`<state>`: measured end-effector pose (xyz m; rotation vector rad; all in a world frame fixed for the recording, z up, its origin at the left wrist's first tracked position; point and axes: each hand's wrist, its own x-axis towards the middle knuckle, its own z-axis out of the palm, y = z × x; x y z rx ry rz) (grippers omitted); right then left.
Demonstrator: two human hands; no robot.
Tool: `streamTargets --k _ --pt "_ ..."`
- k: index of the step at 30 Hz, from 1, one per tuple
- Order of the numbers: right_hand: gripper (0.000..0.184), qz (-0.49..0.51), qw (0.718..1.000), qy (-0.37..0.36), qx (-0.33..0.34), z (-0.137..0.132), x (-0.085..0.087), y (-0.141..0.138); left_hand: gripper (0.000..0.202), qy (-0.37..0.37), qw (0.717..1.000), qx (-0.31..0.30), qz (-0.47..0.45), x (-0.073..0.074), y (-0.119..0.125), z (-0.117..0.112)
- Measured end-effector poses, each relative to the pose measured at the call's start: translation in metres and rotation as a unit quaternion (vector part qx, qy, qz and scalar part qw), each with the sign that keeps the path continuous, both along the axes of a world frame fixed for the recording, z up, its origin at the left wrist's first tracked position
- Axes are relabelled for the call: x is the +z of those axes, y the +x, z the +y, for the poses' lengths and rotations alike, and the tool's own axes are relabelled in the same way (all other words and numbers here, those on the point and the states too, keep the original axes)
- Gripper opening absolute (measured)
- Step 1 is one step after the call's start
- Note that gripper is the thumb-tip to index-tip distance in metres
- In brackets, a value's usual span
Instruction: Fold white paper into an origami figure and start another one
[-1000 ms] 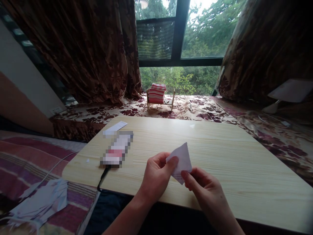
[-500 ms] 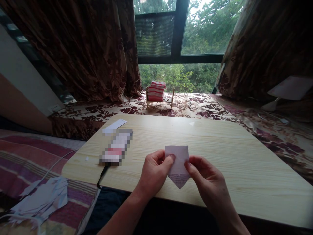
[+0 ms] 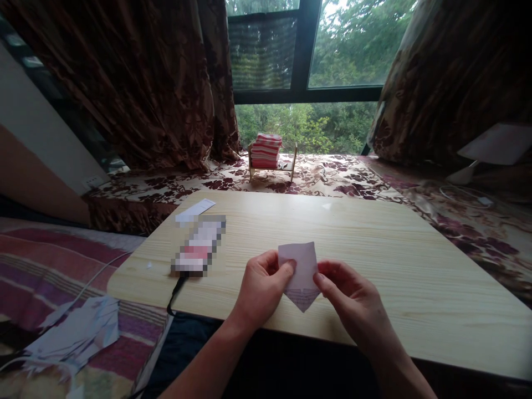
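A small folded piece of paper [image 3: 303, 271], white with a pointed lower end, is held up above the near part of the table. Lines of print or writing show near its lower point. My left hand [image 3: 264, 285] pinches its left side, thumb on the front face. On the right edge, my right hand [image 3: 351, 299] grips the paper between thumb and fingers. The fingers behind the sheet are hidden.
A blurred-out phone-like device [image 3: 199, 246] with a black cable lies on the pale wooden table [image 3: 374, 238], near a white paper strip [image 3: 195, 210]. Paper scraps [image 3: 75, 332] lie on the striped cloth at left. Beyond stands a small rack [image 3: 272, 172] with folded red-and-white cloths [image 3: 266, 151].
The folded paper has turned slightly, its top right corner now higher, and it sits a little further left and up. Both hands keep hold of it.
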<state>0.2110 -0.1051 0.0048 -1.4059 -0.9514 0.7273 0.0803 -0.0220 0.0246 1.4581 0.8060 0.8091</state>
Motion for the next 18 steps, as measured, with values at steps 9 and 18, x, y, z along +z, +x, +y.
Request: streamTargets --k 9,18 --pt "0.024 -0.208 0.972 -0.112 -0.008 -0.004 -0.014 0.004 0.016 0.431 0.879 0.055 0.195 -0.016 -0.024 -0.027" --pt "0.025 -0.344 0.935 -0.086 0.026 0.000 -0.019 0.024 0.024 0.453 0.815 -0.064 0.357 -0.025 -0.015 -0.030"
